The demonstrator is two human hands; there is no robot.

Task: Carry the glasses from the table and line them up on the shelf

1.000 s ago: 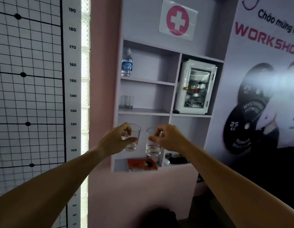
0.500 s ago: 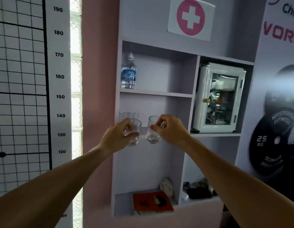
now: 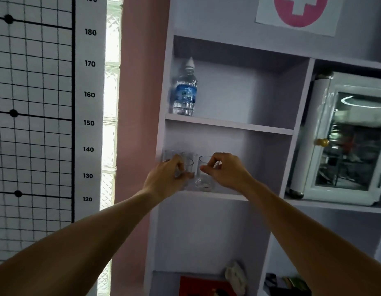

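Left hand [image 3: 166,180] and right hand [image 3: 226,171] each pinch a slick, breakable glass [image 3: 203,174] near its rim, just above the shelf [image 3: 228,196].

Pink wall [image 3: 140,103], glass-block window [image 3: 110,107]

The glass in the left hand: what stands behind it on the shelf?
Behind the glass in the left hand, other clear glasses stand at the back of the shelf. The hand covers their lower parts, so their number is unclear.

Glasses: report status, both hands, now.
Left hand and right hand each grip a glass at the middle shelf. Two glasses already there, behind left hand.
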